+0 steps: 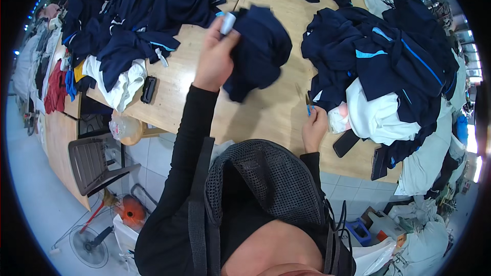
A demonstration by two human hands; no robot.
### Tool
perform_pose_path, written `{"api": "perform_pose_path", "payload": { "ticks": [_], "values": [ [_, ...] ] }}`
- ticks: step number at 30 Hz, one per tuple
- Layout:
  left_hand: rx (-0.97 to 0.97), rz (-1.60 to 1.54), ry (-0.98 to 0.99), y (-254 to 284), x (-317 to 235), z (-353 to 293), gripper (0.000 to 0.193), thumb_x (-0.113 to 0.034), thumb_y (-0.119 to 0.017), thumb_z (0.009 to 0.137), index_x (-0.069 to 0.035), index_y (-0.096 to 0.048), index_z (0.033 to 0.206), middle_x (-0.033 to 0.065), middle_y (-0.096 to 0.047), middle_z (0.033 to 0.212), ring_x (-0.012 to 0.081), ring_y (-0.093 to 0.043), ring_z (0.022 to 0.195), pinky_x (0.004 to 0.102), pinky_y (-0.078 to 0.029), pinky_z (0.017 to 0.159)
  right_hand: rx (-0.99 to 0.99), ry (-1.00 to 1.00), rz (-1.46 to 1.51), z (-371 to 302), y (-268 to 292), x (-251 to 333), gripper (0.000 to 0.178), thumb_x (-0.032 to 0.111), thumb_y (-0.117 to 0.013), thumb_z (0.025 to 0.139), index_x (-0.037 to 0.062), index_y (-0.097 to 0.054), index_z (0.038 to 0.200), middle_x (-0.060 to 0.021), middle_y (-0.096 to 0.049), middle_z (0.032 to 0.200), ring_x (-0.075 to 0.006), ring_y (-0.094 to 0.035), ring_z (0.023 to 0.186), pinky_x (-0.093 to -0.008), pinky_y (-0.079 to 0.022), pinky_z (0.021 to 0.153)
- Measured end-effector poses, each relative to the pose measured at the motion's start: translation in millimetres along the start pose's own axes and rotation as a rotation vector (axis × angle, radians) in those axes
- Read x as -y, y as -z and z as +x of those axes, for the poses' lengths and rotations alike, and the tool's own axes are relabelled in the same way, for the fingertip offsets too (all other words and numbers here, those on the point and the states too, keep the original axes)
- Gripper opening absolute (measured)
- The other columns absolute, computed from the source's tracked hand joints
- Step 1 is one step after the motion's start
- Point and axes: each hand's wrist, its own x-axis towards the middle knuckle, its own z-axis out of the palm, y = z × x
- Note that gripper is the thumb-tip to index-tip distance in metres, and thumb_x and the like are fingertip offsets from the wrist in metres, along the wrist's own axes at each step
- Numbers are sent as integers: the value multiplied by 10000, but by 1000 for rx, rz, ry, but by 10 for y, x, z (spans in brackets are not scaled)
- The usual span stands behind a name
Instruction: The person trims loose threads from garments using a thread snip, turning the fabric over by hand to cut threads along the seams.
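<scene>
My left hand [217, 53] is raised over the table, its fingers closed on a navy garment [260, 53]. A white label [227, 23] stands up between thumb and fingers. The garment hangs bunched to the right of the hand and is slightly blurred. Lower and to the right, my right hand [314, 130] is closed around small scissors with blue on the handles [310, 109]. Their thin blades point up and away, apart from the garment. Just right of that hand lie a white and pink bundle [338, 117] and a dark phone [346, 143].
Navy clothes with light-blue trim form a large pile [148, 0] at far left and another pile [404, 51] at right. White cloth [381, 112] lies under the right pile. A black case [149, 89] rests near the table's left edge. A brown chair [92, 161] stands lower left.
</scene>
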Motion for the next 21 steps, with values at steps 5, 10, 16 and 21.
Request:
{"api": "perform_pose_path", "payload": {
  "ticks": [5, 10, 16, 21],
  "values": [
    [-170, 4, -168, 1, -514, -86, 208, -74, -628, 1085, -45, -640, 1291, 61, -750, 1224, 207, -738, 1132, 383, -585, 1052, -237, -341, 670, -9, 46, 67, 141, 90, -555, 1141, 0, -648, 1195, -56, -685, 1054, -104, -620, 813, -261, -536, 691],
    [-559, 777, -16, 1565, -190, -720, 387, -69, -669, 1063, -30, -571, 1436, 103, -657, 1314, 190, -646, 1223, 364, -546, 1076, -321, -342, 689, -12, 185, -137, 195, 164, -740, 1071, 12, -656, 1158, 0, -611, 936, -81, -528, 785, -259, -444, 729],
    [-502, 1022, -8, 1228, 396, -1031, 578, -15, -763, 906, -33, -581, 1455, 150, -641, 1398, 263, -615, 1305, 425, -506, 1135, -57, -375, 583, 73, 236, -191, 301, 241, -618, 1143, 17, -727, 976, 18, -622, 819, -69, -502, 723, -269, -376, 713],
    [-369, 1442, -1, 1379, 751, -887, 474, -60, -762, 855, -11, -666, 1317, 172, -649, 1273, 304, -639, 1175, 394, -532, 1052, 82, -255, 489, 482, 78, 563, 277, 241, -660, 1105, -10, -770, 1071, -93, -744, 943, -194, -658, 868, -353, -520, 832]
  ]
}}
